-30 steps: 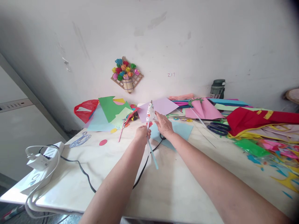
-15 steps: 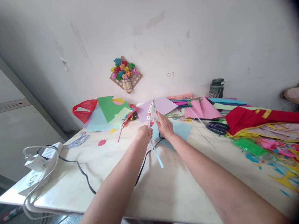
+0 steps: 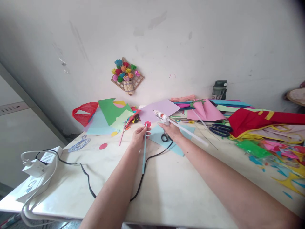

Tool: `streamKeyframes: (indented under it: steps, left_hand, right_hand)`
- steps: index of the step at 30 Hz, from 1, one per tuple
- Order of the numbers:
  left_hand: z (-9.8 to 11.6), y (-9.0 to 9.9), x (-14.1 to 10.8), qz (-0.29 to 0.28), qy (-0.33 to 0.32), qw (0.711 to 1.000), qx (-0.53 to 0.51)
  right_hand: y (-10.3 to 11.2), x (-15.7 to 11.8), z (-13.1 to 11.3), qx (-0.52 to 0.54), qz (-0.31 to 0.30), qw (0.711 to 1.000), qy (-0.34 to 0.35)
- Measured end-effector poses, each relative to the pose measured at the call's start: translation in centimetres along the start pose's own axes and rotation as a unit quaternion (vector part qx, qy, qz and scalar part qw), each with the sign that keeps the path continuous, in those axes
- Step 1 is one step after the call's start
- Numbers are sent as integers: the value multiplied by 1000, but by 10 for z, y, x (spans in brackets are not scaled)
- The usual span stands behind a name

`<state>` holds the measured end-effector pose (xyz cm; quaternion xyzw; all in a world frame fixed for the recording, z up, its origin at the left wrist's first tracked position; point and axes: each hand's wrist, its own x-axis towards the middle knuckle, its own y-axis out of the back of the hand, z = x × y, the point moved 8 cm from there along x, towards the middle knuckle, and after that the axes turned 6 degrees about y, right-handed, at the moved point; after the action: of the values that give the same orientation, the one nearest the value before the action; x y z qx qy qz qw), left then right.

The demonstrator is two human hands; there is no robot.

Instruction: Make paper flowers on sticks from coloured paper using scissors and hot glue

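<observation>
My left hand (image 3: 140, 136) is closed around a narrow light-blue paper strip (image 3: 144, 156), which hangs down toward me. A red paper flower shape (image 3: 148, 124) shows at the strip's top end, by the fingertips. My right hand (image 3: 171, 130) grips a white hot glue gun (image 3: 162, 117), its nozzle pointing up and left. A long translucent glue stick (image 3: 190, 132) sticks out of the gun's rear. Below that hand, black scissor handles (image 3: 164, 137) rest on a light-blue sheet (image 3: 154, 136). The gun's nozzle is apart from the flower shape.
A black cord (image 3: 149, 159) crosses the table toward a white power strip (image 3: 51, 157) at the left. Coloured paper sheets (image 3: 111, 111) lie along the wall. Dark-blue scissors (image 3: 220, 129), red fabric (image 3: 250, 122) and paper scraps (image 3: 286, 178) lie at the right.
My hands have moved apart. The glue gun has turned to point left and moved right, with its glue stick now slanting right. The strip and red flower shape have shifted left with my left hand.
</observation>
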<state>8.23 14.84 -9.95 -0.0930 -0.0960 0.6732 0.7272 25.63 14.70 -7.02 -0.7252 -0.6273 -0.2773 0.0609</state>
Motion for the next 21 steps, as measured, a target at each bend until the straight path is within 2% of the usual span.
streamKeyframes:
  steps: [4, 8, 12, 21]
  left_hand:
    - [-3, 5, 0, 8, -25, 1000, -14]
    - [-3, 7, 0, 11, -29, 999, -24]
    - [-1, 6, 0, -5, -39, 999, -29]
    - [-2, 7, -1, -1, -38, 999, -34]
  right_hand:
    - [-5, -13, 10, 144, -27, 988, -55]
    - [-7, -19, 8, 217, -70, 969, -96]
    - [-7, -20, 1, 234, -114, 961, -94]
    - [-7, -21, 2, 191, -146, 965, -102]
